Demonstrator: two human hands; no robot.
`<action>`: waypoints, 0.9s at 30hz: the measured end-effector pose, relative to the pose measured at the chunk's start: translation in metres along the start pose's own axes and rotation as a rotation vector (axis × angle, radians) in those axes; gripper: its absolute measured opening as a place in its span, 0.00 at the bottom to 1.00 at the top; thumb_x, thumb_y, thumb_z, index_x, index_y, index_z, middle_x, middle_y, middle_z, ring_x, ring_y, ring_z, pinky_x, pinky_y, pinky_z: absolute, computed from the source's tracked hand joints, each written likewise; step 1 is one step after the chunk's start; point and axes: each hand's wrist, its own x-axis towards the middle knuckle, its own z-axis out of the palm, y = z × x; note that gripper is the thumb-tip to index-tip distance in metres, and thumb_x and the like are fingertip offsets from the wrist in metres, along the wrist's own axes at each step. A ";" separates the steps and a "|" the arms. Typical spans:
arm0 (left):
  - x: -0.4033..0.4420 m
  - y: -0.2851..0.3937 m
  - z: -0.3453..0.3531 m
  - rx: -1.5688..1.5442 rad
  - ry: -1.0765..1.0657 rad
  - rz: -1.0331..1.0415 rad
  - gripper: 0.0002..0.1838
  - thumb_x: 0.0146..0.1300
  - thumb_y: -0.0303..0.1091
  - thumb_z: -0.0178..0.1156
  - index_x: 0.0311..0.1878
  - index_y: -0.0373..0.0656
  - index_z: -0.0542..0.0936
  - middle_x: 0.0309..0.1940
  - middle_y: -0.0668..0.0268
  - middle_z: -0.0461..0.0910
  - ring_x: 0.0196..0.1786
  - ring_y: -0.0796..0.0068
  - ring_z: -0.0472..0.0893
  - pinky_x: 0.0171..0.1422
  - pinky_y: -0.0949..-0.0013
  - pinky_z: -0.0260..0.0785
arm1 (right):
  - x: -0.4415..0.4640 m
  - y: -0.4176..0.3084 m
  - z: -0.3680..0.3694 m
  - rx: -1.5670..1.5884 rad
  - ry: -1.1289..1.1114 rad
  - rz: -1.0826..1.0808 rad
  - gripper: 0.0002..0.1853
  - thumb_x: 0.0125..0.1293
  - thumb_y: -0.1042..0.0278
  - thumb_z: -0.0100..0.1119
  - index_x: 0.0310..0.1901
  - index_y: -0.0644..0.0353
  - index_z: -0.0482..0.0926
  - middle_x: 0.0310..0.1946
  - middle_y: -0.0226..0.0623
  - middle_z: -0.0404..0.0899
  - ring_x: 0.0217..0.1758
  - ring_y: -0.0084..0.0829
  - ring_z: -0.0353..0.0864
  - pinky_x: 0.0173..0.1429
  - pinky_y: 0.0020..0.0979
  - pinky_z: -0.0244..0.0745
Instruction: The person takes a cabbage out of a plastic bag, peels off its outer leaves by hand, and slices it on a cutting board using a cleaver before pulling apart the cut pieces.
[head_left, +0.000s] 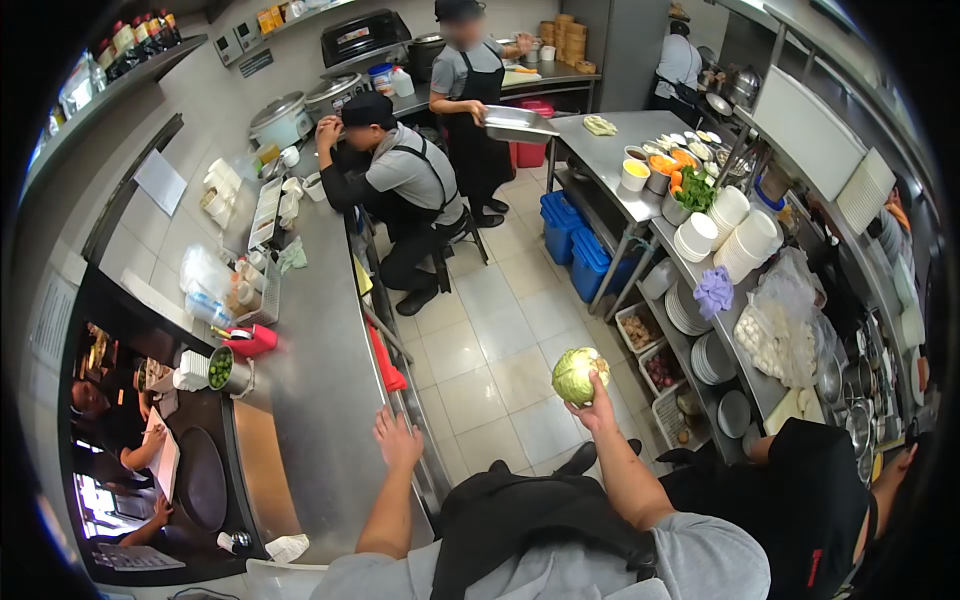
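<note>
A pale green cabbage [577,375] is held up in my right hand [597,405], over the tiled floor between the two counters. My fingers wrap round its lower right side, and its cut stem end faces right. Nothing is in my left hand [398,438], which has its fingers spread. It is at the right edge of the long steel counter [330,400] on my left; whether it touches the metal I cannot tell.
One co-worker [400,190] sits at the left counter; another [470,100] stands behind with a steel tray [518,124]. A person in black [770,500] is close on my right. Shelves with plates [712,358] and blue bins [565,225] line the right side.
</note>
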 end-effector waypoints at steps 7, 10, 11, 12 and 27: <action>-0.001 0.002 -0.003 0.029 0.002 0.016 0.30 0.61 0.44 0.66 0.64 0.40 0.78 0.79 0.48 0.60 0.83 0.45 0.56 0.83 0.40 0.49 | -0.006 0.003 -0.017 0.004 0.006 -0.009 0.47 0.64 0.46 0.76 0.79 0.39 0.58 0.78 0.44 0.59 0.79 0.54 0.60 0.74 0.68 0.63; 0.001 0.003 -0.001 0.044 -0.008 0.013 0.29 0.61 0.43 0.66 0.64 0.40 0.79 0.79 0.48 0.60 0.83 0.45 0.56 0.84 0.41 0.49 | -0.007 0.006 -0.021 -0.006 0.023 -0.017 0.47 0.64 0.46 0.76 0.79 0.40 0.58 0.78 0.44 0.59 0.79 0.54 0.61 0.74 0.68 0.63; 0.001 0.003 -0.001 0.047 0.000 0.012 0.29 0.60 0.43 0.67 0.63 0.41 0.80 0.80 0.48 0.60 0.83 0.45 0.56 0.84 0.41 0.49 | -0.008 0.008 -0.024 -0.012 0.036 -0.025 0.47 0.64 0.45 0.76 0.79 0.40 0.58 0.78 0.44 0.59 0.79 0.54 0.61 0.74 0.68 0.63; 0.001 0.003 0.001 0.051 0.007 0.012 0.28 0.60 0.43 0.67 0.63 0.41 0.80 0.80 0.48 0.60 0.83 0.45 0.56 0.84 0.41 0.49 | -0.011 0.009 -0.024 -0.005 0.041 -0.021 0.47 0.64 0.45 0.76 0.79 0.40 0.58 0.78 0.44 0.59 0.79 0.54 0.61 0.74 0.68 0.63; 0.002 0.010 0.016 0.240 -0.035 0.069 0.23 0.62 0.41 0.66 0.61 0.45 0.83 0.82 0.49 0.59 0.82 0.43 0.58 0.82 0.41 0.54 | 0.091 -0.020 -0.132 -0.172 0.591 -0.297 0.50 0.50 0.61 0.88 0.70 0.65 0.64 0.61 0.46 0.78 0.62 0.40 0.82 0.60 0.44 0.84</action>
